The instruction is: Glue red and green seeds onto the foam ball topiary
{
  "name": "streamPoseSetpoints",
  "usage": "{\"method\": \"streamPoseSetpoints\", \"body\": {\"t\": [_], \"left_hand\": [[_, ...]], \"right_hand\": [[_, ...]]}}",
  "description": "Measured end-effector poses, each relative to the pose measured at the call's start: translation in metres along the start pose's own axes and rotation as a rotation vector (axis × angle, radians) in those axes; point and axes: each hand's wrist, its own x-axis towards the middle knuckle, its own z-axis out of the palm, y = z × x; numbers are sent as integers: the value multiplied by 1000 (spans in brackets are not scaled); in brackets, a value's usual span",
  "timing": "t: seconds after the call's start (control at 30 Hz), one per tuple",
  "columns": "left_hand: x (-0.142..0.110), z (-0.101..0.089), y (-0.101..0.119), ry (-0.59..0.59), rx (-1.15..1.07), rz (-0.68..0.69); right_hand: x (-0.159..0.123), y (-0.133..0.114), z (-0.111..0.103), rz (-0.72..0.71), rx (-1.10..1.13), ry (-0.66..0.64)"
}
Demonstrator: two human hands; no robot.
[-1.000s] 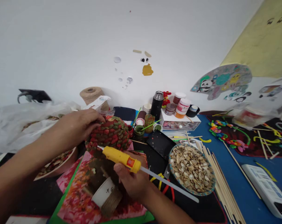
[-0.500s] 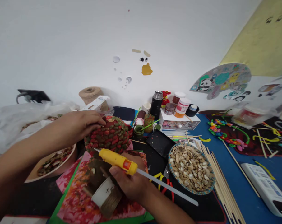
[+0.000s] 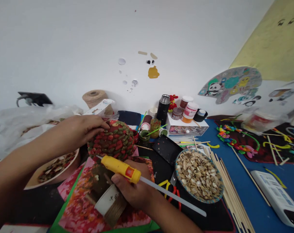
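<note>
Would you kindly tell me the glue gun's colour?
The glue gun is mainly yellow, shown in the head view.

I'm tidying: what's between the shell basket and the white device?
In the head view: a wooden stick bundle by the basket, then a single stick nearer the device.

Yellow glue gun (image 3: 119,166) – tilted, tip leftward – near a red-green scaled dome (image 3: 114,140).

My left hand (image 3: 88,127) covers part of the red-green ball (image 3: 112,140). Right hand (image 3: 138,191): fingertips mostly hidden behind yellow glue gun (image 3: 117,166). Bottom edge cuts wooden sticks (image 3: 230,194). White cup (image 3: 106,200): marks unreadable.
</note>
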Motion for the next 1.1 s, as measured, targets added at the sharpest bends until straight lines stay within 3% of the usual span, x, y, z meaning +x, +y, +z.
{"method": "streamPoseSetpoints", "body": {"t": [0.1, 0.43, 0.7, 0.9, 1.1], "left_hand": [[-3, 3, -4, 7, -28, 43], [-5, 4, 2, 56, -69, 8], [-3, 3, 1, -18, -59, -70], [-3, 3, -1, -50, -25, -97], [-4, 2, 3, 10, -11, -94]], "right_hand": [[-1, -2, 0, -10, 13, -15], [-3, 2, 6, 5, 5, -51], [-3, 4, 8, -6, -83, -104], [-2, 9, 13, -136, -188, -78], [-2, 21, 24, -289, -282, -31]]}}
